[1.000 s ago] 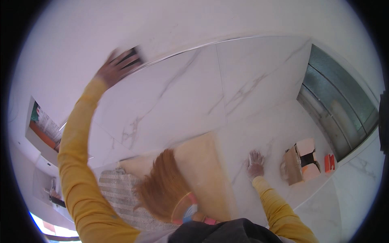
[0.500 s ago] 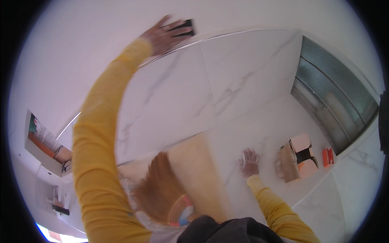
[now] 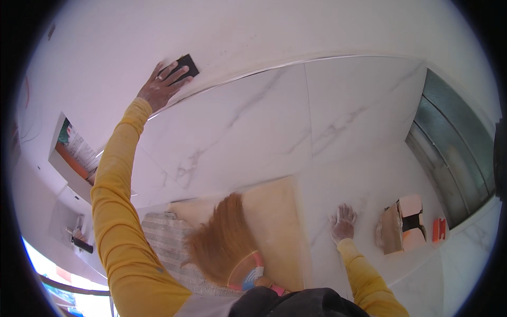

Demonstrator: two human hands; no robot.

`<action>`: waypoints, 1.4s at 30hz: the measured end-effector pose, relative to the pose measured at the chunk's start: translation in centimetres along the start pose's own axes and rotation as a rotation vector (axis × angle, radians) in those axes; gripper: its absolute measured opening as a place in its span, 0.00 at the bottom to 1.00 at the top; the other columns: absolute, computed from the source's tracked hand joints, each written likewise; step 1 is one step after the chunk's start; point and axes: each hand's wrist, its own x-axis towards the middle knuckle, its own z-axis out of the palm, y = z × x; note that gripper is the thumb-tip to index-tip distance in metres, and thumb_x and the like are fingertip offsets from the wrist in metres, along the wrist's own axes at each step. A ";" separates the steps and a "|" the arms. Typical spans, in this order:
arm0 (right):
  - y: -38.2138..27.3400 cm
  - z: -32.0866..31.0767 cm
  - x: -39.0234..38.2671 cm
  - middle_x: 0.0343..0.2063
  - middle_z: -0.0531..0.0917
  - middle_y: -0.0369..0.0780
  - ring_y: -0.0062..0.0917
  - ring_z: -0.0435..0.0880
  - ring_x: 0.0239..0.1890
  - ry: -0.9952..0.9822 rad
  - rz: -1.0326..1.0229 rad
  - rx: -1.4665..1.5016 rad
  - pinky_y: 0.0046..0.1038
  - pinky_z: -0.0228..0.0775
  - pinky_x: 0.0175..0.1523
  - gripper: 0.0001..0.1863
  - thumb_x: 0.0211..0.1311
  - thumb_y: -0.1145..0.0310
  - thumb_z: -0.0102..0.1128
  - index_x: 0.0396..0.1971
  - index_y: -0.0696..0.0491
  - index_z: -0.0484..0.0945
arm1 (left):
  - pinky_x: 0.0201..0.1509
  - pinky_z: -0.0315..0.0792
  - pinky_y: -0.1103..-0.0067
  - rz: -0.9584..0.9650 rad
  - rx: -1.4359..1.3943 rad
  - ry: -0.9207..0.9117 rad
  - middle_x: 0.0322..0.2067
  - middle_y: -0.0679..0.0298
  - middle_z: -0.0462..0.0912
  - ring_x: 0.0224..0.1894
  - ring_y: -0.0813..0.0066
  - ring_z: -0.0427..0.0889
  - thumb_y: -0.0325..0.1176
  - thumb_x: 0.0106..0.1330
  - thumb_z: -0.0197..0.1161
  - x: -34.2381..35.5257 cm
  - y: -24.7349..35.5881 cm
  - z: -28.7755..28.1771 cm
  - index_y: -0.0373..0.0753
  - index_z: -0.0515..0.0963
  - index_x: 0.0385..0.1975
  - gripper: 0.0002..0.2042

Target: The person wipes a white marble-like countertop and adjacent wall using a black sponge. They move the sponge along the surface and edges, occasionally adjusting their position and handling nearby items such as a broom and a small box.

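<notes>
Marbled tile (image 3: 253, 132) risked scuffing if the black block (image 3: 188, 64) my left hand (image 3: 165, 87) gripped slipped, my right hand (image 3: 343, 227) splayed.

That wide fisheye lens, left of a pair, sits up there on the person's head, looking down, quite near, over a dusty bare left hand (image 3: 162, 89) and dusty bare right hand (image 3: 343, 226), facing white, grey-veined rectangular wall panels (image 3: 253, 127).

Pad (image 3: 189, 66) on wall (image 3: 317, 31), broom (image 3: 222, 245) on sheet (image 3: 280, 227), box (image 3: 393, 231) farther right
</notes>
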 end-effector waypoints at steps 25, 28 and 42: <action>0.8 1.5 0.3 0.72 0.62 0.44 0.44 0.55 0.75 0.050 0.016 -0.019 0.49 0.37 0.78 0.31 0.71 0.53 0.44 0.68 0.54 0.66 | 0.81 0.40 0.59 -0.046 -0.045 0.160 0.76 0.77 0.52 0.78 0.67 0.47 0.43 0.70 0.56 -0.4 1.7 3.0 0.60 0.56 0.74 0.32; 0.2 1.0 0.0 0.72 0.62 0.44 0.45 0.54 0.75 0.036 0.023 -0.019 0.49 0.36 0.78 0.31 0.71 0.54 0.44 0.69 0.54 0.65 | 0.81 0.40 0.59 -0.040 -0.058 0.192 0.76 0.76 0.53 0.78 0.66 0.48 0.45 0.70 0.56 4.0 2.9 1.2 0.60 0.56 0.74 0.32; 1.9 0.5 0.2 0.71 0.64 0.41 0.42 0.56 0.74 0.065 0.027 -0.028 0.47 0.37 0.78 0.29 0.71 0.55 0.44 0.68 0.52 0.67 | 0.80 0.38 0.54 0.019 -0.002 0.180 0.78 0.83 0.41 0.79 0.71 0.41 0.40 0.74 0.49 19.4 8.5 -6.7 0.66 0.47 0.76 0.32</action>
